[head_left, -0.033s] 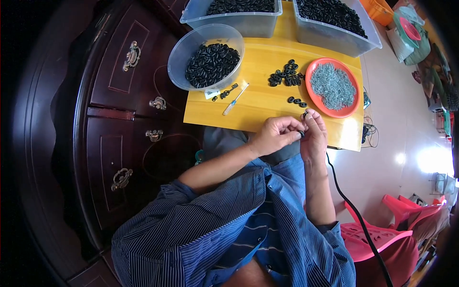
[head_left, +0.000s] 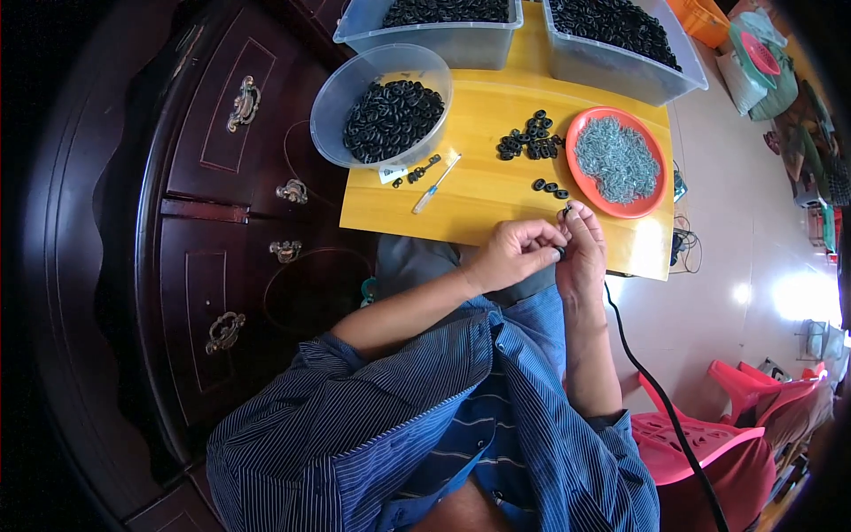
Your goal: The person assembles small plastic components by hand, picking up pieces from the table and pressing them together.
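My left hand (head_left: 519, 255) and my right hand (head_left: 583, 253) meet just past the near edge of the yellow table. Between my left thumb and fingers is a small black plastic part (head_left: 560, 253). My right thumb and forefinger pinch another small dark piece (head_left: 567, 212), mostly covered by the fingertips. Whether the two pieces are joined cannot be made out. Just beyond my hands lies a short row of black oval parts (head_left: 550, 188) with holes. Farther off is a loose pile of the same parts (head_left: 529, 142). An orange-red plate (head_left: 659, 182) heaped with small silvery metal pieces (head_left: 618, 160) stands to the right.
A round clear tub (head_left: 324, 133) of black parts stands at the table's left, with a thin screwdriver-like tool (head_left: 434, 188) beside it. Two clear bins (head_left: 425, 44) of black pieces sit at the back. Left is a dark wooden cabinet (head_left: 208, 266); pink chairs (head_left: 683, 443) stand lower right.
My left fingers have shifted slightly around the black part, which shows a little less. Everything else looks the same.
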